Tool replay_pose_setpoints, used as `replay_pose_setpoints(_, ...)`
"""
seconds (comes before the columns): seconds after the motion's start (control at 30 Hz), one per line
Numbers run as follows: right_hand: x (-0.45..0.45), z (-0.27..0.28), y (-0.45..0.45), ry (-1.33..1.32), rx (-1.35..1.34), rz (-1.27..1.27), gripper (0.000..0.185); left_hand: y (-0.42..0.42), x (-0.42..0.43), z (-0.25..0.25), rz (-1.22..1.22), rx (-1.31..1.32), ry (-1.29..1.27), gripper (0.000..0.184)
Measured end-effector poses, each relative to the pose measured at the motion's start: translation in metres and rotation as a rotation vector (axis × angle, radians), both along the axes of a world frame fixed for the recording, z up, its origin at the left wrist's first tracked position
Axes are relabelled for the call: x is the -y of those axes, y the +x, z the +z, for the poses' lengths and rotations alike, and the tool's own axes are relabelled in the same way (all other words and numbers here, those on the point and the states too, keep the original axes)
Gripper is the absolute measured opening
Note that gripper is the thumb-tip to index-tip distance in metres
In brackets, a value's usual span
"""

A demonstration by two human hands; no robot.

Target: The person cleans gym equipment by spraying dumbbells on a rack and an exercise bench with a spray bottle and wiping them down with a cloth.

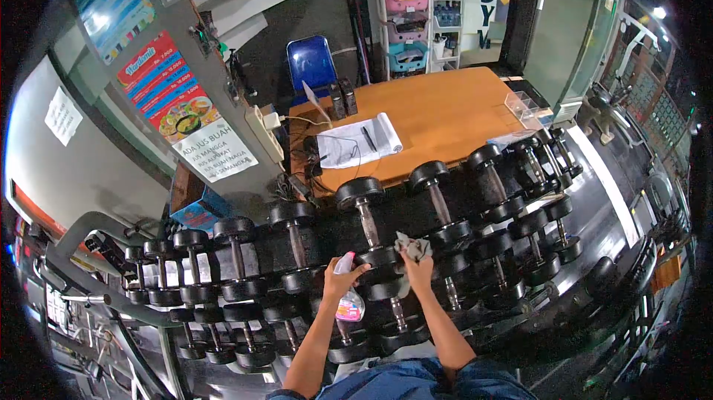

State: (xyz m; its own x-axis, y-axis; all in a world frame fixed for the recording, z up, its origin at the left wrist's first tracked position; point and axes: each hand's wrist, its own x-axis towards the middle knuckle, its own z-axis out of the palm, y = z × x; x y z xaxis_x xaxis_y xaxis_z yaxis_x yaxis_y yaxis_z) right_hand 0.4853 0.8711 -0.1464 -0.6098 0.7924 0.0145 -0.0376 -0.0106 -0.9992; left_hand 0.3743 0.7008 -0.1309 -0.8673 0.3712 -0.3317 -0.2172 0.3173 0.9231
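Near the middle of the dumbbell rack, my left hand [343,281] is wrapped round a clear spray bottle [349,306] with a pink label and a pink-and-white top. My right hand [417,268] grips a crumpled grey cloth [413,247] beside the lower head of a black dumbbell [366,218] with a metal handle. That dumbbell lies in the upper row, just ahead of both hands. Another dumbbell [441,203] is to its right. Below my hands, part of a lower-row dumbbell [399,314] shows.
Two rows of dumbbells stretch left and right. Beyond them stands an orange-brown desk [438,106] with papers [345,145], a pen and cables. A blue chair [311,60], a shelf of bottles [448,14] and a pillar with posters [169,84] stand farther off.
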Motion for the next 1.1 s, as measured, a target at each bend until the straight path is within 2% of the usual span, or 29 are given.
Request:
replay_pose_setpoints(0.07,-0.019,-0.049,-0.004,-0.073,0.44,-0.014,0.032,-0.002,0.002,-0.009,0.005,0.004,0.02,0.066)
replay_pose_setpoints(0.1,-0.02,-0.096,-0.007,-0.269,0.379,-0.07,0.047,-0.002,0.002,-0.009,0.007,0.007,0.045,0.068)
replay_pose_setpoints(0.13,-0.038,-0.142,-0.002,-0.271,0.378,-0.073,0.047,-0.002,0.001,-0.008,0.003,0.006,0.043,0.068)
replay_pose_setpoints(0.2,-0.03,-0.245,-0.021,0.015,0.444,-0.096,0.059,-0.001,0.0,0.003,-0.01,0.041,0.032,0.072)
replay_pose_setpoints(0.23,-0.024,-0.218,-0.014,0.21,0.277,-0.109,0.052,-0.002,0.0,0.002,-0.01,0.038,0.03,0.072)
replay_pose_setpoints(0.27,-0.026,-0.174,0.01,0.207,0.277,-0.108,0.052,-0.002,0.001,0.001,-0.02,0.03,0.011,0.072)
replay_pose_setpoints(0.33,-0.003,-0.032,0.0,-0.369,0.295,-0.08,0.041,-0.003,0.002,-0.004,-0.024,0.023,-0.005,0.072)
replay_pose_setpoints(0.37,0.011,-0.013,-0.003,-0.254,0.111,-0.175,0.029,-0.004,0.003,-0.009,-0.021,0.024,0.0,0.072)
replay_pose_setpoints(0.47,0.025,0.013,-0.003,0.355,-0.049,-0.039,0.019,0.003,0.002,-0.003,0.004,-0.009,0.02,0.073)
replay_pose_setpoints(0.5,0.026,0.013,-0.008,0.488,0.098,-0.037,0.024,0.005,0.0,0.002,0.026,-0.048,0.035,0.073)
replay_pose_setpoints(0.63,0.008,0.027,-0.001,0.479,0.033,0.0,0.021,0.003,0.002,-0.006,0.02,-0.048,-0.049,0.07)
replay_pose_setpoints(0.67,0.007,0.029,-0.002,0.203,-0.03,0.018,0.023,0.005,0.002,-0.007,0.029,-0.064,-0.042,0.07)
replay_pose_setpoints(0.77,-0.002,0.007,-0.004,0.17,0.126,0.006,0.022,0.011,0.001,0.005,0.038,-0.055,-0.013,0.068)
replay_pose_setpoints(0.83,0.001,0.023,-0.007,0.451,0.204,0.015,0.023,0.009,0.002,0.0,0.034,-0.034,0.01,0.067)
replay_pose_setpoints(0.87,0.004,0.034,-0.008,0.456,0.204,0.017,0.023,0.003,0.004,-0.012,-0.03,-0.127,-0.043,0.059)
replay_pose_setpoints(0.9,0.009,0.051,-0.008,0.61,0.217,0.097,0.024,-0.001,0.007,-0.019,-0.095,-0.218,-0.096,0.051)
replay_pose_setpoints(0.93,0.014,0.059,-0.008,0.763,0.23,0.179,0.025,-0.001,0.011,-0.018,-0.093,-0.214,-0.093,0.051)
replay_pose_setpoints(0.97,0.018,0.057,-0.012,0.86,0.274,0.289,0.03,-0.001,0.015,-0.017,-0.054,-0.128,0.035,0.041)
replay_pose_setpoints(1.0,0.026,0.041,-0.02,1.092,0.285,0.254,0.03,0.001,0.019,-0.013,-0.013,-0.044,0.164,0.031)
replay_pose_setpoints(1.03,0.035,0.047,-0.026,1.138,0.295,0.36,0.025,0.007,0.016,0.018,0.054,-0.078,0.157,0.022)
replay_pose_setpoints(1.07,0.043,0.054,-0.034,1.182,0.304,0.468,0.021,0.003,0.021,0.01,0.063,-0.076,0.161,0.022)
replay_pose_setpoints(1.1,0.049,0.056,-0.044,1.187,0.303,0.477,0.021,-0.005,0.029,-0.004,0.085,-0.294,0.077,0.022)
